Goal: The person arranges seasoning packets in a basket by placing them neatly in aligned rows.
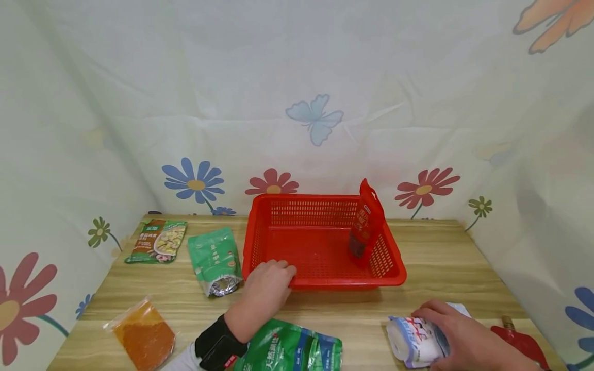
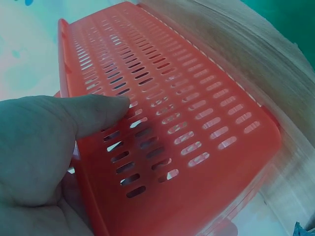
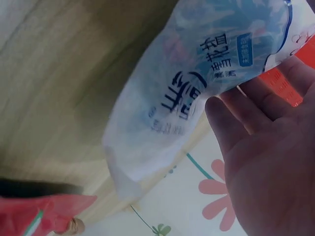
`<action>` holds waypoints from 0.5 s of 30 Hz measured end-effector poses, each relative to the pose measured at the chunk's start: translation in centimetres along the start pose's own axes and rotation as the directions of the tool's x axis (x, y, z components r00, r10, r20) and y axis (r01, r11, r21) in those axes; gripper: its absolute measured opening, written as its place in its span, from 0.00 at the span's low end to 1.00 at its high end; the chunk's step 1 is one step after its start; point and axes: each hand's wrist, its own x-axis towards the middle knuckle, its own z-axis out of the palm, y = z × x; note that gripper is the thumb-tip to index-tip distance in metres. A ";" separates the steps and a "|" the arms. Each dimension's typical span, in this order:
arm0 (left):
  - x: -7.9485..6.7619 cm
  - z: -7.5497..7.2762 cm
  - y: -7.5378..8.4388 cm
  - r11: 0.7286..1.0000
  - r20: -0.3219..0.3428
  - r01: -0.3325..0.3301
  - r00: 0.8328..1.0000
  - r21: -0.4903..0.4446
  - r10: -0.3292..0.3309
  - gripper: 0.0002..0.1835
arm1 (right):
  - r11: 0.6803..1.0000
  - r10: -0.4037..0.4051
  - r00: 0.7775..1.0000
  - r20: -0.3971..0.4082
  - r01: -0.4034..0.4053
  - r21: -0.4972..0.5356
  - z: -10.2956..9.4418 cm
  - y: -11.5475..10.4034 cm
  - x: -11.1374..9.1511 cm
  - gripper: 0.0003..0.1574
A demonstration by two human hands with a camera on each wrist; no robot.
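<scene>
My left hand (image 1: 268,289) grips the near-left rim of a red plastic basket (image 1: 320,283). In the left wrist view its thumb lies on the outside of the slotted basket wall (image 2: 197,118), with the fingers mostly hidden behind the rim. A red pouch (image 1: 366,221) stands tilted inside the basket at its right end. At the front right, my right hand (image 1: 457,330) holds a white-and-blue bag of salt (image 1: 415,340) lying on the table. The right wrist view shows the printed side of the salt bag (image 3: 197,78), its fingertips partly hidden behind it.
On the left are a green-brown seasoning packet (image 1: 158,241), a green pouch with a silver end (image 1: 215,263) and a clear bag of orange stuff (image 1: 146,337). A green-blue bag (image 1: 292,348) lies near the front edge. A red spouted pouch (image 1: 522,340) lies at far right.
</scene>
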 end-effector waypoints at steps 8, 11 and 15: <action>0.2 0.1 -0.1 1.000 0.002 0.000 1.000 0.009 0.000 0.17 | 1.000 0.013 1.000 -0.005 -0.013 0.013 -0.2 0.3 0.2 0.56; 0.2 0.1 -0.1 1.000 -0.001 -0.005 1.000 0.017 0.005 0.16 | 1.000 -0.022 1.000 -0.006 0.022 -0.009 -0.3 0.6 0.1 0.54; 0.0 0.2 -0.1 1.000 -0.003 -0.003 1.000 0.021 0.003 0.16 | 0.993 -0.101 0.995 -0.020 0.100 -0.065 -0.4 0.9 0.2 0.47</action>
